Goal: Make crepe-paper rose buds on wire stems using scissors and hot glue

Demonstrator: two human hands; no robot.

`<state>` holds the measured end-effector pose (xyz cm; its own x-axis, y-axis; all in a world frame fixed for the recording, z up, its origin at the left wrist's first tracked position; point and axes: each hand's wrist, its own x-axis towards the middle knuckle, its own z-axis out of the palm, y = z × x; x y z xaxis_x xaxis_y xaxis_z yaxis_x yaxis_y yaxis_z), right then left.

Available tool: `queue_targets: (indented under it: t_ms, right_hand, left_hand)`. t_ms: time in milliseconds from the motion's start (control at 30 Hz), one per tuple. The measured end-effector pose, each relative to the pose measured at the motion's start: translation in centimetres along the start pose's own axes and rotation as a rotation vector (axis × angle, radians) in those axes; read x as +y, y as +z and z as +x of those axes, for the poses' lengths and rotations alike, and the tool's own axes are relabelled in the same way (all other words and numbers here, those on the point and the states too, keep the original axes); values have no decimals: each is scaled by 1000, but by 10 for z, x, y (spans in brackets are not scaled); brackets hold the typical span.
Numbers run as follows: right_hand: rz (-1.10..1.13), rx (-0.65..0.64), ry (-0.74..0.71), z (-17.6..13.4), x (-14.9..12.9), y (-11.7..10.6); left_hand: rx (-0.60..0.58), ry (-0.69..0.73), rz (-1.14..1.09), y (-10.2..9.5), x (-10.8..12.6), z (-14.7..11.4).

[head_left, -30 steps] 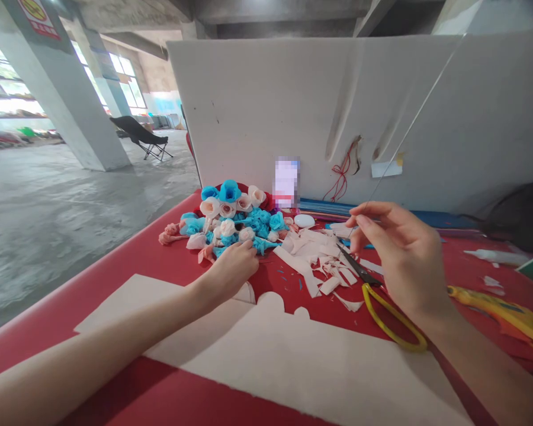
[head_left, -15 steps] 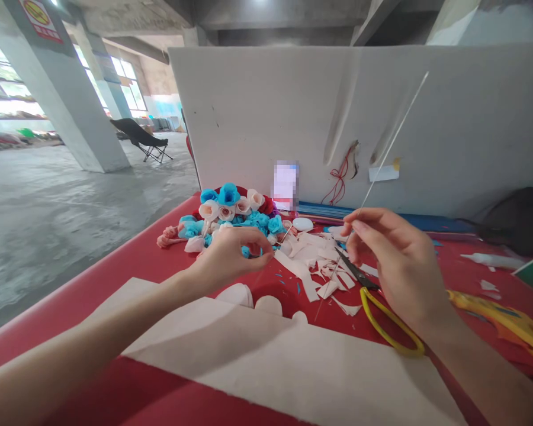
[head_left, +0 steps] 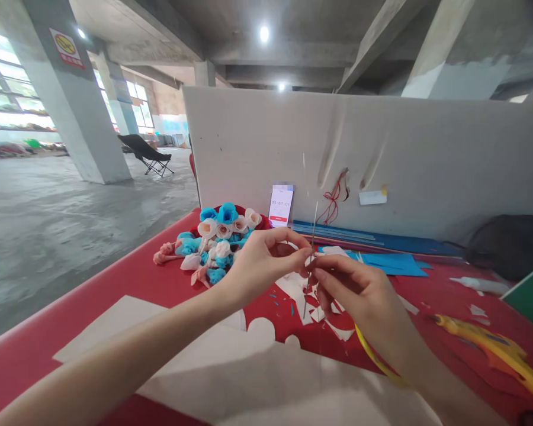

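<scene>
My left hand (head_left: 270, 257) and my right hand (head_left: 359, 284) meet over the middle of the table, with the fingers of each pinched together. Between the fingertips stands a thin pale wire (head_left: 315, 222), close to upright, with part of it showing below the hands. Both pinches appear to be on this wire; the exact contact is small and partly hidden. Under my right wrist shows the yellow handle of a pair of scissors (head_left: 377, 359), the blades being hidden. White paper scraps (head_left: 291, 287) lie beneath the fingers. A large pale paper sheet (head_left: 249, 384) extends below my forearms.
Blue, white and pink paper flowers (head_left: 224, 231) are heaped at the left back. A phone (head_left: 281, 206) leans on the white panel (head_left: 257, 142). Blue paper (head_left: 391, 264) lies behind my right hand. A yellow glue gun (head_left: 493, 343) and a white tube (head_left: 479, 285) are at the right.
My hands have come together from apart. The wire, earlier slanting up from my right hand, is now near upright between both. The view has tipped upward.
</scene>
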<state>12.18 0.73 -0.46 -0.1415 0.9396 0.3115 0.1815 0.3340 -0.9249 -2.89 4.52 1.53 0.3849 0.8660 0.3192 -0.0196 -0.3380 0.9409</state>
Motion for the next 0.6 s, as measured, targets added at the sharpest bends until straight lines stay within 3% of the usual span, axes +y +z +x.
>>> queue_targets:
  t_ms: [300, 467, 600]
  right_hand:
    - [-19, 37, 14, 2, 2, -2]
    - [-25, 43, -4, 2, -2, -2]
    - [-31, 55, -10, 0, -3, -2]
  left_hand:
    - [-12, 70, -28, 5, -9, -3]
    - [70, 168, 57, 8, -8, -3]
    - [37, 105, 2, 11, -6, -1]
